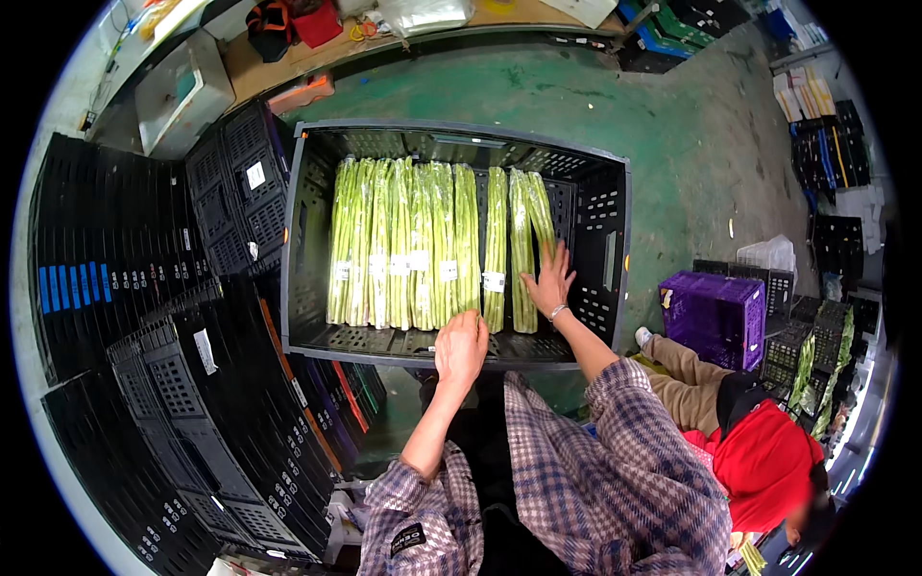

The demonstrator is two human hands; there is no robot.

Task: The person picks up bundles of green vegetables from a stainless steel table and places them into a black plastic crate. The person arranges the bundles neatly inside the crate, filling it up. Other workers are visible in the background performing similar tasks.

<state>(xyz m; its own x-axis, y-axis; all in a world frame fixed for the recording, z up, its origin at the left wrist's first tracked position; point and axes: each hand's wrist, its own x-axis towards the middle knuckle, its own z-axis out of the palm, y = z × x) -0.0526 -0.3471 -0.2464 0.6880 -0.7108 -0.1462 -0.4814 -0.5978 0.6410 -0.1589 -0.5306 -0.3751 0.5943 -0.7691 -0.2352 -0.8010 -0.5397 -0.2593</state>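
Note:
A black plastic crate (603, 216) lies before me with a row of long green vegetable stalks (403, 237) in clear plastic bags, several bearing white labels. Gaps set apart a labelled bundle (495, 230) and another bundle (521, 237) towards the right. The rightmost bundle (540, 205) leans at a slant, its lower part covered by my right hand (551, 281), which rests on it with thumb and fingers apart. At the crate's near side, my left hand (462, 347) has its fingers bent at the lower end of a bundle; its grip is hidden.
Stacked black crates (216, 403) rise close on the left. Behind runs a wooden bench (245, 68) with a white foam box (184, 93). At right, a person in red (771, 461) bends near a purple crate (713, 317). The floor (504, 93) is green.

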